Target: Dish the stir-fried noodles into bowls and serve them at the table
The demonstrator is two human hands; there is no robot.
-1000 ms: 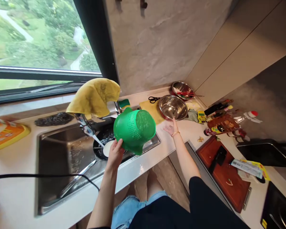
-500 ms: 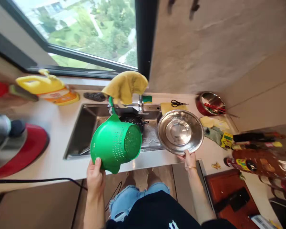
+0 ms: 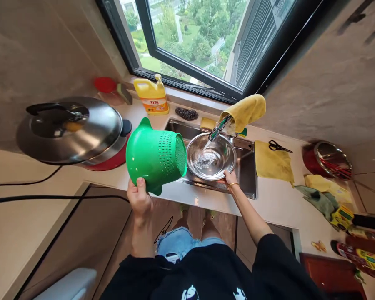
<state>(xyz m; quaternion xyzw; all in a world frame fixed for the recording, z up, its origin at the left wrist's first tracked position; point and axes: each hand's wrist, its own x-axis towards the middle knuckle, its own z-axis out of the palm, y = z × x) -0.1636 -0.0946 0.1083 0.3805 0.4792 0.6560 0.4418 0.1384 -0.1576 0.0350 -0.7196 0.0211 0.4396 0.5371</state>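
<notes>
My left hand (image 3: 139, 197) is closed on the rim of a green plastic colander (image 3: 154, 156), tilted on its side with its perforated base facing right. It is held over the counter's front edge and the sink's left part. With my right hand (image 3: 230, 180) I grip the near rim of a shiny metal bowl (image 3: 211, 175), which is over the sink (image 3: 250, 183). Water runs from the faucet (image 3: 220, 127) into the bowl. A yellow cloth (image 3: 248, 111) is draped over the faucet. The colander and bowl hide much of the sink.
Left stands a large lidded pot (image 3: 71, 133). Behind the sink are a yellow detergent bottle (image 3: 152, 98) and a dark scouring pad (image 3: 186, 113). To the right lie another yellow cloth (image 3: 273, 164), scissors (image 3: 278, 146) and a red pot (image 3: 328, 160).
The metal bowl has moved left from above the counter to beneath the faucet, and water now flows into it. The colander stays in my left hand. The camera view has turned left.
</notes>
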